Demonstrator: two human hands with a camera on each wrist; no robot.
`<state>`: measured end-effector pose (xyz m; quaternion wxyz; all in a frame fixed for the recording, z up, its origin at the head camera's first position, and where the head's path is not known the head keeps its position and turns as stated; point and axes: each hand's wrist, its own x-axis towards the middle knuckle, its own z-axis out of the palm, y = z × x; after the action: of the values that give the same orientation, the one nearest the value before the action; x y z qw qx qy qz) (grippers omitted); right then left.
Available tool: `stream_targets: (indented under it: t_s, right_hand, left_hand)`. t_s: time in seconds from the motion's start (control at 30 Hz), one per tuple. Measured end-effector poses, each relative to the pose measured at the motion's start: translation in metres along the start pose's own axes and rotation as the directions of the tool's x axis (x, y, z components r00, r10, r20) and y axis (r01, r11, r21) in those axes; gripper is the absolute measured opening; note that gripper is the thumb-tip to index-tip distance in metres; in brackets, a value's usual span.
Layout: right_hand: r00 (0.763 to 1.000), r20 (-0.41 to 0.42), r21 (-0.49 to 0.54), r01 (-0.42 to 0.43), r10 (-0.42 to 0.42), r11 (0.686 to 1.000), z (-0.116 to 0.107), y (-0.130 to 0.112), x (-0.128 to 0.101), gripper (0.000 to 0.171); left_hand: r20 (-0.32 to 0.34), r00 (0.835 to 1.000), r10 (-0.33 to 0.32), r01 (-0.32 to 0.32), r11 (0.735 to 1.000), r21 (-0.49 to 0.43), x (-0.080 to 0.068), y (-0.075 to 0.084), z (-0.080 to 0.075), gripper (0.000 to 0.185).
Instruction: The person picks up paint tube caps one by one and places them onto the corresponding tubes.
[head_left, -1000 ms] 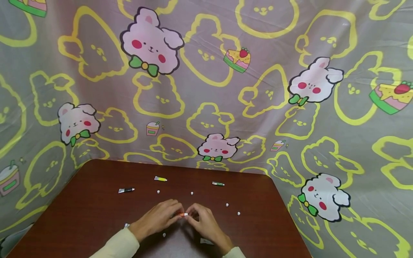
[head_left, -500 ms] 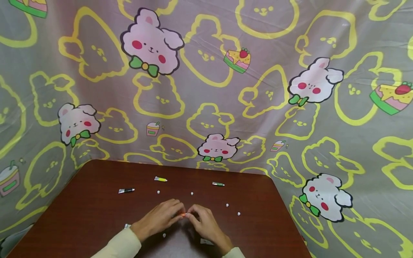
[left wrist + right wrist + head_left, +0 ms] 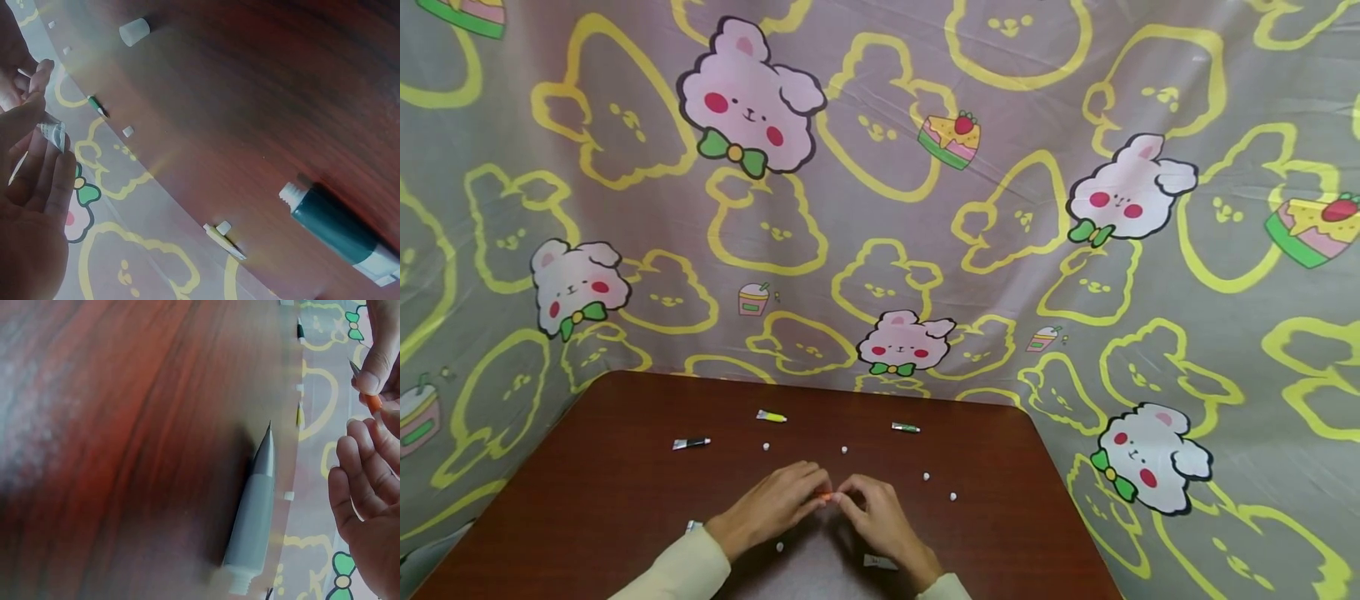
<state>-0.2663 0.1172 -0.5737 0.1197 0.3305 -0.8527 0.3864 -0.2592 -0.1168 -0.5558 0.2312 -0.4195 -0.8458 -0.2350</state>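
Over the near middle of the table, my left hand (image 3: 786,496) pinches a small orange paint tube (image 3: 824,497) between thumb and fingers. Its crimped silver end shows past the fingers in both wrist views. My right hand (image 3: 876,512) meets it from the right, thumb and forefinger pinched over the tube's front end. Those fingertips hide the white cap there. In the right wrist view, the other right fingers (image 3: 359,481) are loosely bent. Below the right wrist lies an uncapped grey-white tube (image 3: 250,519); beside the left forearm is an uncapped dark teal tube (image 3: 337,225).
Farther back on the brown table (image 3: 587,467) lie a black tube (image 3: 691,443), a yellow tube (image 3: 771,416) and a green tube (image 3: 906,428). Several loose white caps are scattered about, one (image 3: 780,547) close to the left forearm. A patterned curtain (image 3: 880,208) hangs behind the table.
My right thumb and forefinger have closed in on the orange tube's front end, covering the white cap that showed a second ago. The left hand has stayed nearly still.
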Motion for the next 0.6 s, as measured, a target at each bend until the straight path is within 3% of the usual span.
stream_targets:
  t_s: [0.17,0.4,0.6]
  right_hand:
    - [0.997,-0.001,0.069,-0.081,0.081,0.994,-0.003,0.001,0.001,0.010]
    - [0.996,-0.027,0.059,-0.083,0.085,0.995,-0.009,0.006,-0.002,0.004]
    - [0.995,-0.058,0.022,-0.078,0.079,0.997,-0.016,0.012,-0.008,0.004]
  left_hand:
    - [-0.004,1.000,-0.004,0.004,1.000,0.009,0.002,-0.002,0.001,0.019]
    - [-0.005,1.000,0.002,-0.002,1.000,0.030,0.004,-0.004,0.001,0.020]
    - [0.046,0.999,-0.029,0.027,0.999,0.028,0.003,-0.008,0.002,0.020]
